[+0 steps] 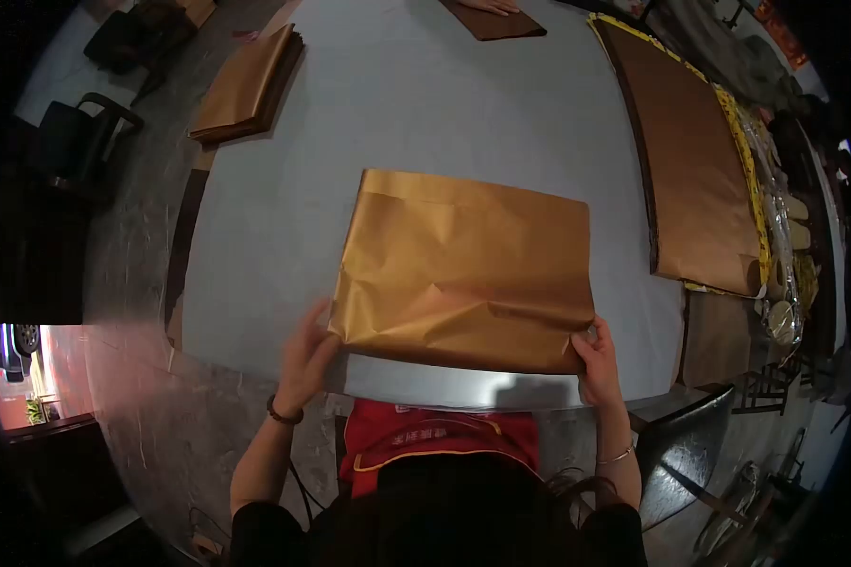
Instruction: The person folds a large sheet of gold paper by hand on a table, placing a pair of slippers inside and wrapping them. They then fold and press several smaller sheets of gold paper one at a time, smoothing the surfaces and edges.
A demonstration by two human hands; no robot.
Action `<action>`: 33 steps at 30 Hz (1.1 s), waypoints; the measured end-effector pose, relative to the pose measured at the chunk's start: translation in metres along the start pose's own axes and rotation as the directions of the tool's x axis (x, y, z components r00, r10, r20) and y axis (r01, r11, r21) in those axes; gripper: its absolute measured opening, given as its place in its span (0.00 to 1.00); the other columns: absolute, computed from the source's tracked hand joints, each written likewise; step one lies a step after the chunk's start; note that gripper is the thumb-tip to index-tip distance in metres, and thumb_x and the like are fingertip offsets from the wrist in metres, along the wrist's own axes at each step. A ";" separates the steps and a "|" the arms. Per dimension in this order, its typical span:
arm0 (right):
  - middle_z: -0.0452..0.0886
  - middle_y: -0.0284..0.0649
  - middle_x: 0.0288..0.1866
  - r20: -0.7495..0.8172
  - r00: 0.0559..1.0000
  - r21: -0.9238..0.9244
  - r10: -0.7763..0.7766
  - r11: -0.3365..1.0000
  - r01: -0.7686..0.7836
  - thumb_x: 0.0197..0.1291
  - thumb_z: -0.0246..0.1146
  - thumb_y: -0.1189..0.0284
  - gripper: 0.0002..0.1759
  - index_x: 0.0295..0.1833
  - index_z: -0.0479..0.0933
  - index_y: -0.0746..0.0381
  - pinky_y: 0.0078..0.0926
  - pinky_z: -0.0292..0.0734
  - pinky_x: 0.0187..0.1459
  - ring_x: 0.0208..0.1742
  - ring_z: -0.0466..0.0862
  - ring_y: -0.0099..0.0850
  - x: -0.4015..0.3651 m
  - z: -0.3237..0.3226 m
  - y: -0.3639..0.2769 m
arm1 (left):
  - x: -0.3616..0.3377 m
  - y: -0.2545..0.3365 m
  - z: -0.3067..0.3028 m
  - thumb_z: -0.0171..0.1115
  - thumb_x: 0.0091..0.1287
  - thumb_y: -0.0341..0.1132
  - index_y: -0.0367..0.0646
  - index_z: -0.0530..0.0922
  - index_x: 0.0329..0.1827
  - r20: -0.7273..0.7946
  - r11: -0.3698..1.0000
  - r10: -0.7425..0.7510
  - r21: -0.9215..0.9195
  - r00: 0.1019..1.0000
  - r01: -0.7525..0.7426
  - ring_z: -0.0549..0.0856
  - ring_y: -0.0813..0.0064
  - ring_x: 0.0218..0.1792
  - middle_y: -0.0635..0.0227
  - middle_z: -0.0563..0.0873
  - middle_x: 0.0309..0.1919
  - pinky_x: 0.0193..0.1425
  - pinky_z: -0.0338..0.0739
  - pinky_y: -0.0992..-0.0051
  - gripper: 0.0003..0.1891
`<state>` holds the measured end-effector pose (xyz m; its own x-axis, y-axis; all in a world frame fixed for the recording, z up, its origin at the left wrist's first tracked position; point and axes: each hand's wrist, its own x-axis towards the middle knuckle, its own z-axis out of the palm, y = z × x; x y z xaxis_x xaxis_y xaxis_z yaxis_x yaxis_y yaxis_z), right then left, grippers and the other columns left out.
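A creased, gold-brown paper sheet (463, 269), possibly folded, lies in front of me on the grey-covered table (284, 208). My right hand (598, 364) pinches its near right corner, thumb on top. At the near left corner is my left hand (304, 359), slightly blurred, with thumb and fingers apart beside the sheet's edge. Whether those left fingertips touch the paper is hard to make out. Wrinkles run across the sheet's near half.
A stack of folded gold-brown sheets (246, 90) rests at the far left edge. Along the right side lies a larger pile of brown sheets (686, 161) with yellow edging. Across the table, another person's hand (494, 6) is on a brown piece (492, 23). A dark chair (686, 454) stands at right.
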<state>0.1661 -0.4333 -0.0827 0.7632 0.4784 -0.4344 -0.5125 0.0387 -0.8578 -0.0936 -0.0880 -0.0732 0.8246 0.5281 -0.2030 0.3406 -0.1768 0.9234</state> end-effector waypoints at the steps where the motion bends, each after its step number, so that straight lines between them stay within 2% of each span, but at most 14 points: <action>1: 0.79 0.46 0.54 -0.006 1.000 -0.002 -0.010 1.000 0.010 0.69 0.52 0.77 0.24 0.69 0.59 0.63 0.30 0.73 0.59 0.55 0.78 0.30 0.001 -0.001 0.001 | 0.001 0.004 0.005 0.56 0.71 0.28 0.41 0.59 0.74 -0.068 0.998 -0.015 -0.059 0.998 0.011 0.78 0.82 0.40 0.72 0.81 0.37 0.50 0.73 0.78 0.29; 2: 0.79 0.46 0.54 -0.005 1.000 -0.004 -0.009 1.000 0.009 0.69 0.52 0.77 0.24 0.69 0.59 0.63 0.30 0.73 0.59 0.55 0.78 0.30 0.001 0.001 -0.001 | 0.002 0.004 0.006 0.56 0.71 0.28 0.41 0.59 0.74 -0.069 0.998 -0.017 -0.061 0.997 0.013 0.78 0.82 0.40 0.72 0.81 0.37 0.50 0.73 0.78 0.29; 4: 0.77 0.45 0.57 0.026 1.000 -0.057 0.013 0.998 -0.011 0.68 0.54 0.77 0.26 0.69 0.58 0.62 0.31 0.73 0.60 0.57 0.77 0.31 -0.002 0.008 -0.011 | 0.004 0.005 0.008 0.56 0.70 0.27 0.42 0.64 0.72 -0.131 0.989 0.005 0.146 0.991 0.014 0.77 0.83 0.37 0.72 0.80 0.34 0.47 0.73 0.79 0.26; 11: 0.60 0.45 0.73 0.058 0.998 -0.290 -0.035 0.956 0.050 0.66 0.58 0.75 0.38 0.77 0.46 0.60 0.32 0.69 0.64 0.66 0.70 0.35 -0.006 0.018 -0.027 | 0.013 0.007 0.013 0.54 0.70 0.24 0.44 0.70 0.68 -0.150 0.990 -0.004 0.136 0.989 0.024 0.77 0.82 0.35 0.72 0.81 0.34 0.44 0.73 0.80 0.22; 13: 0.52 0.45 0.77 0.078 0.997 -0.265 -0.025 0.963 0.045 0.66 0.58 0.75 0.42 0.79 0.41 0.59 0.31 0.68 0.64 0.68 0.68 0.35 -0.005 0.010 -0.018 | 0.014 0.000 0.014 0.53 0.70 0.23 0.42 0.75 0.62 -0.172 0.978 0.141 0.174 0.975 -0.111 0.78 0.82 0.36 0.71 0.83 0.36 0.42 0.73 0.81 0.18; 17: 0.61 0.47 0.73 0.059 0.997 -0.267 0.057 0.963 -0.039 0.67 0.57 0.75 0.43 0.79 0.38 0.59 0.31 0.69 0.64 0.66 0.71 0.33 -0.005 0.015 -0.020 | 0.013 0.001 0.014 0.52 0.70 0.21 0.40 0.78 0.58 -0.161 0.958 0.180 0.253 0.970 -0.136 0.79 0.82 0.37 0.70 0.83 0.37 0.42 0.73 0.81 0.16; 19: 0.71 0.49 0.65 0.078 0.990 -0.247 0.116 0.965 -0.093 0.67 0.57 0.74 0.44 0.79 0.35 0.59 0.31 0.69 0.62 0.62 0.74 0.32 -0.007 0.017 -0.022 | 0.012 -0.002 0.013 0.52 0.70 0.21 0.39 0.78 0.58 -0.171 0.957 0.128 0.280 0.977 -0.076 0.80 0.80 0.38 0.68 0.84 0.38 0.43 0.74 0.80 0.15; 20: 0.71 0.49 0.65 0.051 0.993 -0.248 0.103 0.965 -0.087 0.67 0.57 0.74 0.44 0.79 0.35 0.59 0.31 0.69 0.62 0.62 0.74 0.32 -0.008 0.017 -0.023 | 0.013 -0.003 0.013 0.52 0.70 0.21 0.39 0.78 0.58 -0.149 0.959 0.139 0.267 0.979 -0.095 0.80 0.80 0.38 0.68 0.84 0.38 0.43 0.74 0.80 0.15; 22: 0.79 0.46 0.54 0.051 0.997 -0.315 0.055 0.948 -0.037 0.67 0.58 0.73 0.46 0.79 0.34 0.59 0.30 0.71 0.59 0.55 0.77 0.30 -0.006 0.014 -0.017 | 0.014 -0.003 0.013 0.52 0.70 0.21 0.39 0.78 0.58 -0.182 0.927 0.211 0.348 0.961 -0.138 0.81 0.79 0.40 0.67 0.85 0.41 0.44 0.74 0.80 0.15; 26: 0.79 0.41 0.48 0.042 0.999 -0.316 0.023 0.949 -0.008 0.65 0.60 0.73 0.44 0.78 0.39 0.61 0.26 0.70 0.56 0.50 0.77 0.25 -0.008 0.000 0.003 | 0.018 -0.007 0.014 0.52 0.71 0.22 0.38 0.78 0.57 -0.195 0.926 0.248 0.337 0.949 -0.173 0.82 0.78 0.41 0.65 0.86 0.43 0.45 0.75 0.80 0.14; 27: 0.79 0.38 0.46 0.023 1.000 -0.308 -0.004 0.951 0.011 0.64 0.60 0.75 0.39 0.77 0.49 0.62 0.23 0.70 0.55 0.49 0.76 0.24 -0.014 0.011 -0.004 | 0.019 -0.006 0.013 0.52 0.71 0.23 0.37 0.78 0.56 -0.179 0.949 0.196 0.282 0.964 -0.140 0.82 0.78 0.43 0.64 0.86 0.44 0.46 0.75 0.79 0.13; 29: 0.78 0.38 0.47 0.006 0.999 -0.300 -0.040 0.953 0.040 0.64 0.60 0.76 0.35 0.74 0.55 0.62 0.23 0.71 0.54 0.49 0.76 0.24 -0.017 0.006 0.006 | 0.020 -0.003 0.011 0.52 0.71 0.23 0.36 0.78 0.56 -0.161 0.967 0.145 0.232 0.976 -0.105 0.83 0.77 0.44 0.64 0.86 0.45 0.47 0.76 0.79 0.13; 31: 0.78 0.37 0.47 -0.010 0.997 -0.292 -0.075 0.954 0.069 0.64 0.60 0.76 0.31 0.71 0.60 0.63 0.23 0.72 0.53 0.49 0.76 0.24 -0.020 0.004 0.012 | 0.021 0.000 0.009 0.52 0.72 0.23 0.36 0.78 0.56 -0.114 0.913 0.178 0.389 0.977 -0.121 0.84 0.74 0.45 0.63 0.86 0.46 0.48 0.76 0.77 0.13; 33: 0.77 0.38 0.50 -0.051 0.999 -0.456 -0.016 0.890 -0.009 0.64 0.60 0.77 0.24 0.65 0.68 0.66 0.23 0.74 0.52 0.49 0.77 0.24 -0.023 0.002 0.011 | 0.023 0.002 0.010 0.52 0.72 0.24 0.36 0.78 0.56 -0.118 0.920 0.199 0.365 0.973 -0.144 0.84 0.74 0.44 0.62 0.86 0.45 0.47 0.76 0.77 0.12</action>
<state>0.1422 -0.4423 -0.0820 0.7903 0.4322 -0.4343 -0.2838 -0.3701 -0.8846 -0.0691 -0.0848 -0.0794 0.8165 0.5768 0.0248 0.3598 -0.5419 0.7596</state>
